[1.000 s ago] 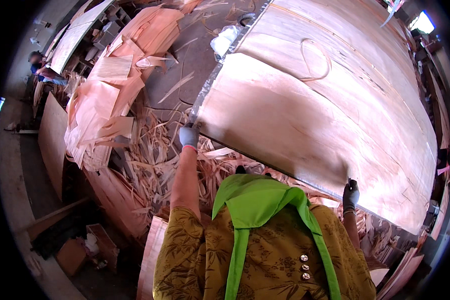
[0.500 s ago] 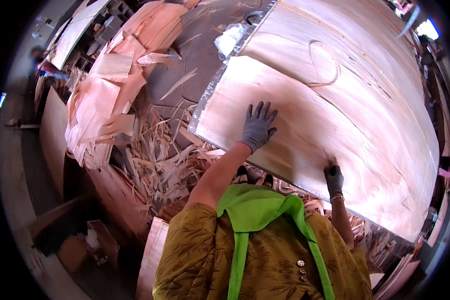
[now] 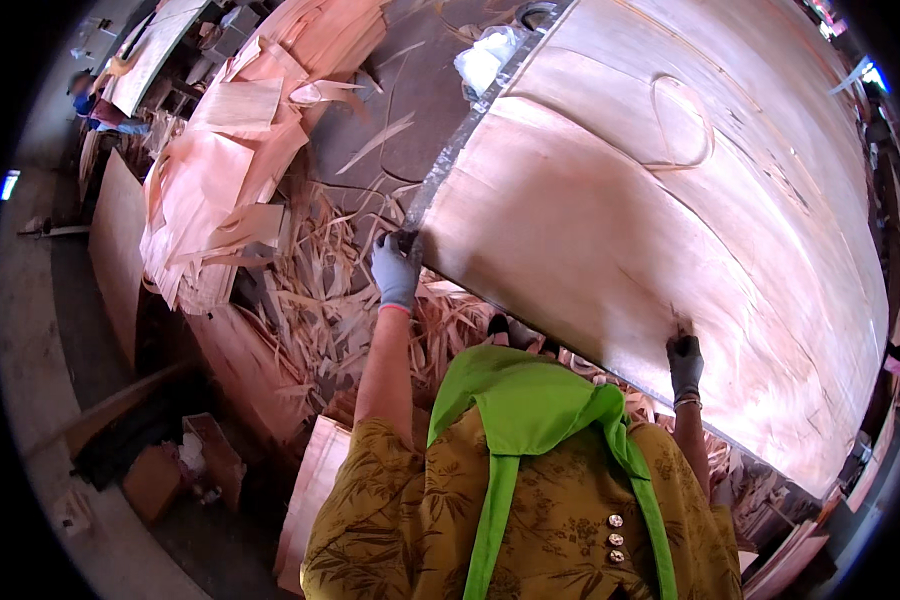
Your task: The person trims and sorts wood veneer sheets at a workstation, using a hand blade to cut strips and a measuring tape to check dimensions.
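Note:
A large pale wood veneer sheet (image 3: 560,210) lies over a broad work table, with a curved edge and ripples across it. My left hand (image 3: 397,272), in a grey glove, is at the sheet's near left corner, its fingers closed on the corner. What lies under those fingertips is partly hidden. On the sheet's near right part rests my right hand (image 3: 684,366), in a dark glove and closed. A small thin thing juts from its fingers, too small to name. A thin loop of veneer strip (image 3: 705,125) lies farther up on the sheets.
Shredded veneer strips (image 3: 310,290) litter the floor left of the table. Beyond them stands a long heap of reddish veneer sheets (image 3: 210,170). A white plastic bag (image 3: 490,60) sits by the table's left edge (image 3: 450,150). Another person (image 3: 90,105) is at the far left.
My left hand has left its flat, spread position on the sheet and moved left to the corner, closing there. My right hand stays in about the same place on the sheet.

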Motion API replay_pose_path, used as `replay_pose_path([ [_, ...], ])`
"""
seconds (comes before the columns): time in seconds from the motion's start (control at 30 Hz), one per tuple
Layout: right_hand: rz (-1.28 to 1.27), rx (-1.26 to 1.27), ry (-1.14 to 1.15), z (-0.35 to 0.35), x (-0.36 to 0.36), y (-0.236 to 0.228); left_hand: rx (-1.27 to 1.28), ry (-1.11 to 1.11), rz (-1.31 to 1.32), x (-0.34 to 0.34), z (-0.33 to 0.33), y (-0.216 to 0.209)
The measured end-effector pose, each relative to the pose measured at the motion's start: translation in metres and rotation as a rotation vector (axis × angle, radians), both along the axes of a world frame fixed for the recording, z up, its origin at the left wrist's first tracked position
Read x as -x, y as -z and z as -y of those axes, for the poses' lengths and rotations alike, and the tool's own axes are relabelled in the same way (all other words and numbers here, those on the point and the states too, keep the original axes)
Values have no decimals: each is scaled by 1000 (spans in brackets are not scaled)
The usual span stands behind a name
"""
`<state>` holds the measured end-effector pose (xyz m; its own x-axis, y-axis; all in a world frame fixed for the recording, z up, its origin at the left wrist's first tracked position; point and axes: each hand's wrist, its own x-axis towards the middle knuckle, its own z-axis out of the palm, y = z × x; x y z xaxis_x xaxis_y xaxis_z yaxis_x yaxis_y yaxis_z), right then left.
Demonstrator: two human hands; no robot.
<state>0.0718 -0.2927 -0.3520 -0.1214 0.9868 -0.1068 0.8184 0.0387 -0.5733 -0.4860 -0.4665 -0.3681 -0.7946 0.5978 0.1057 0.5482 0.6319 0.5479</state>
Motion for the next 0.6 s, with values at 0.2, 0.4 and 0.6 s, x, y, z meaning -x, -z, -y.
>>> replay_pose_path([
  [0.2,62,50,28,-2,-5,2,-157,93,288,3,-11,11],
  [0.4,79,31,1,-3,9,-9,-375,92,574,18,-7,37],
  [0.6,115,-16,20,-3,20,-13,-346,58,560,23,-11,52],
])
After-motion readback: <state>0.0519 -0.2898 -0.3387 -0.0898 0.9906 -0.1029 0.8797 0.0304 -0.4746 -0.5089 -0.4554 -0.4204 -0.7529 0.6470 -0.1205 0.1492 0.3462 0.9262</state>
